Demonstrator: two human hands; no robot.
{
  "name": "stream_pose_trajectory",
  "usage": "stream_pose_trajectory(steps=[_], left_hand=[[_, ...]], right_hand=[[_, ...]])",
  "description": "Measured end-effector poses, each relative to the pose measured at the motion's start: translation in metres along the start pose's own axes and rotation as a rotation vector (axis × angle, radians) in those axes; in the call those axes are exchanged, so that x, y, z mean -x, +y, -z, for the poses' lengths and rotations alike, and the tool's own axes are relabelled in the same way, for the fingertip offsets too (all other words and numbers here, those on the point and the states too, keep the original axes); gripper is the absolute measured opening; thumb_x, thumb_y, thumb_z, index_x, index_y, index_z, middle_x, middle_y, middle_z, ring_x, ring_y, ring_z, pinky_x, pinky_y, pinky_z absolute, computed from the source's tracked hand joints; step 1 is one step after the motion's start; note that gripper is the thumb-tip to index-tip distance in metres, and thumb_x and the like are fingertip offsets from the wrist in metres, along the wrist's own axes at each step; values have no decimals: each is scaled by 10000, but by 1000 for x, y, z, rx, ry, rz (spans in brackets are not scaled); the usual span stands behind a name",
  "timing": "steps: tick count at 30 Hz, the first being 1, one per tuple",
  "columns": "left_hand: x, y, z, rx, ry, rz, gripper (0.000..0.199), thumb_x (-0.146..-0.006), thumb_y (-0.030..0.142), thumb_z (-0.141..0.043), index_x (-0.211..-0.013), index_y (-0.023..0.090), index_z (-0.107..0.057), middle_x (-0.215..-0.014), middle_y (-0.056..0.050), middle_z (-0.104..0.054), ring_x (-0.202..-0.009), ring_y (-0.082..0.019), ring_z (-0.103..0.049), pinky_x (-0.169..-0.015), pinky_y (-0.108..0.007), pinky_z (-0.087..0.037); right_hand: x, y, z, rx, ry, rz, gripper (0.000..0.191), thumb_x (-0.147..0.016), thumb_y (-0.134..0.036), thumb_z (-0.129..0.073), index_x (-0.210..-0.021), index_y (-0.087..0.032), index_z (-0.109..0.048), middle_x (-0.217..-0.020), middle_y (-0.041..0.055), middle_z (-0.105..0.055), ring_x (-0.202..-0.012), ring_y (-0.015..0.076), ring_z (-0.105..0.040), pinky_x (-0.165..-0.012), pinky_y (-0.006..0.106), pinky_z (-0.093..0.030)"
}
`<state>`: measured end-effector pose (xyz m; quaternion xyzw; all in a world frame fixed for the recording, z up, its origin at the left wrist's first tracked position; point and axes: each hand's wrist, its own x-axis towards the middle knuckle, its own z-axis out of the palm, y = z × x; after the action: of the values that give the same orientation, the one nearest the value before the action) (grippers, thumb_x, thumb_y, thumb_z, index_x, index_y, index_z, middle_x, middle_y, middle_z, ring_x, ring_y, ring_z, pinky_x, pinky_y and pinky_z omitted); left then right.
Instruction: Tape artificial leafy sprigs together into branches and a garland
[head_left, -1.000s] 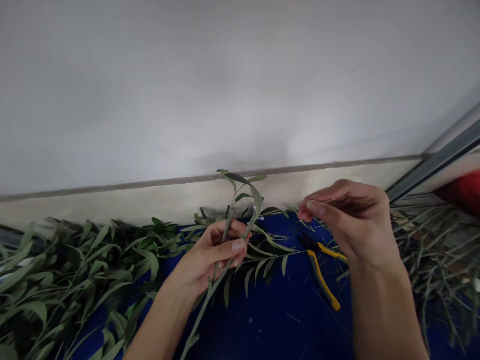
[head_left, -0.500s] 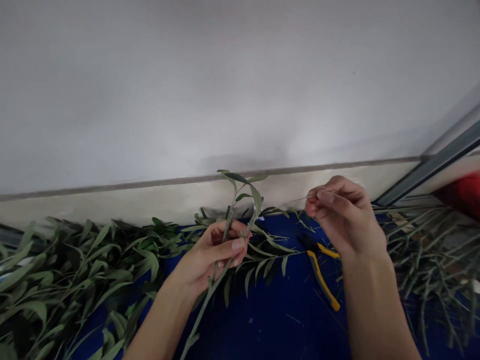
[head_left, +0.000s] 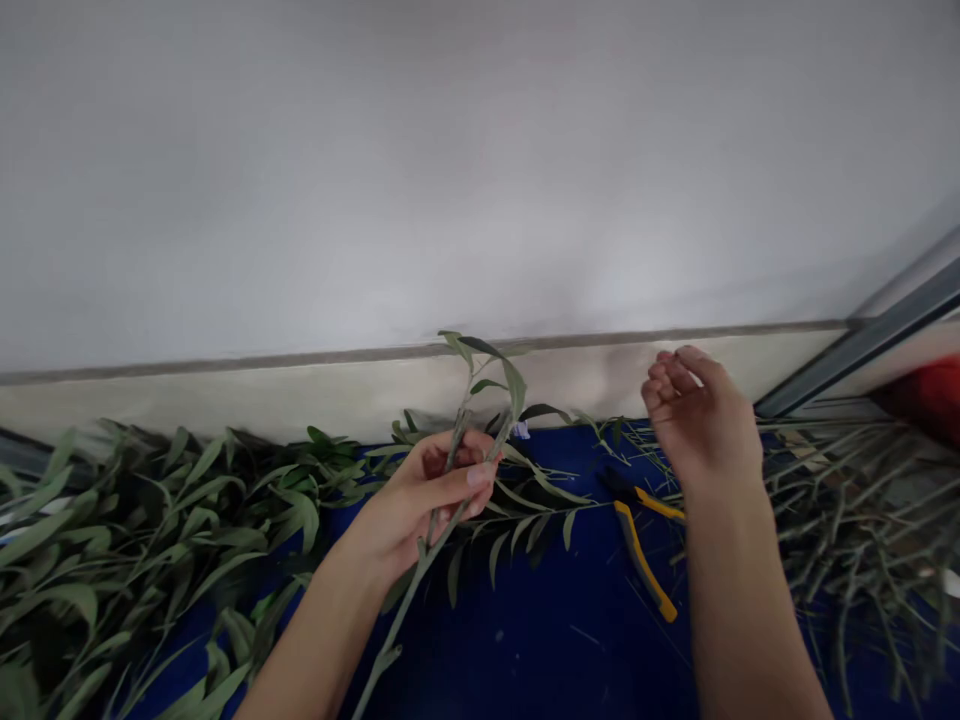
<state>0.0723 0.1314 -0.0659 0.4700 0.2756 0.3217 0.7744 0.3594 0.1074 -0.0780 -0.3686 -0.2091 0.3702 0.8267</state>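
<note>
My left hand (head_left: 431, 500) is closed around a forked branch (head_left: 409, 605), thumb pressed against its pale stem. The branch slants up from the bottom edge, and a few narrow green leaves remain at its tip, above my fingers. My right hand (head_left: 703, 425) is raised to the right, apart from the branch. Its fingers are loosely curled and apart from the palm, and I see nothing in them. Below it lies a pair of pliers (head_left: 643, 565) with yellow and grey handles and dark jaws. Behind my left hand, a leafy sprig (head_left: 536, 518) rests on the blue surface.
Piled leafy branches (head_left: 187, 530) cover the left side of the blue surface (head_left: 555, 640). A heap of bare twigs (head_left: 877, 530) lies on the right, near a red object (head_left: 926, 400) and a slanted metal bar (head_left: 862, 345). A pale wall (head_left: 480, 180) rises behind.
My right hand has moved slightly right, and its pinch has loosened; the thin strand that was in its fingers is gone from them. My left hand keeps hold of the branch almost unmoved.
</note>
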Motion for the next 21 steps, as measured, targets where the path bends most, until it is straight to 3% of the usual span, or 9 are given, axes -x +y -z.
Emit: stream_pose_trajectory(steps=[3, 5, 8, 11, 17, 21], left_hand=[[1, 3, -2, -66, 68, -7, 264, -724, 332, -915, -825, 168, -733, -598, 17, -596, -512, -61, -494, -452, -158, -312], [1, 5, -3, -91, 83, -20, 234, -727, 305, -918, -792, 162, -743, -598, 15, -615, -524, -57, -515, -454, -144, -333], [1, 7, -4, -78, 73, -44, 173, -758, 275, -901, -818, 174, -774, -646, 16, -654, -575, -62, -586, -524, -134, -436], [2, 8, -3, -31, 67, -47, 143, -820, 283, -857, -892, 170, -805, -775, -15, -718, -699, -90, -683, -644, -146, -529], [10, 14, 2, -2, 4, -94, 194, -873, 200, -803, -1062, 160, -817, -993, -80, -795, -976, -175, -739, -890, -226, -596], [20, 22, 8, -139, -64, -154, 237, -927, 207, -748, -1159, 177, -787, -1089, -97, -795, -1051, -219, -737, -973, -314, -595]], right_hand=[[-3, -18, 25, 595, -23, 155, 195, -714, -341, -870, -833, -226, -767, -725, 7, -734, -667, 153, -684, -646, 289, -566], [-2, -36, 41, 1119, -67, 181, 311, -691, -464, -873, -891, -235, -807, -756, 54, -758, -712, 238, -706, -657, 376, -542], [3, -58, 50, 1603, 27, 262, 424, -705, -602, -836, -930, -243, -820, -692, 90, -738, -696, 336, -707, -661, 463, -495], [11, -60, 36, 1559, -27, 274, 425, -799, -645, -740, -977, -264, -806, -750, 97, -759, -698, 345, -708, -659, 468, -493], [35, -22, -20, 1196, -683, -38, 309, -873, -538, -713, -981, -257, -788, -986, 41, -798, -912, 268, -736, -778, 362, -547], [47, 1, -45, 1216, -859, -105, 245, -911, -469, -680, -961, -246, -767, -931, 33, -793, -860, 240, -724, -737, 343, -524]])
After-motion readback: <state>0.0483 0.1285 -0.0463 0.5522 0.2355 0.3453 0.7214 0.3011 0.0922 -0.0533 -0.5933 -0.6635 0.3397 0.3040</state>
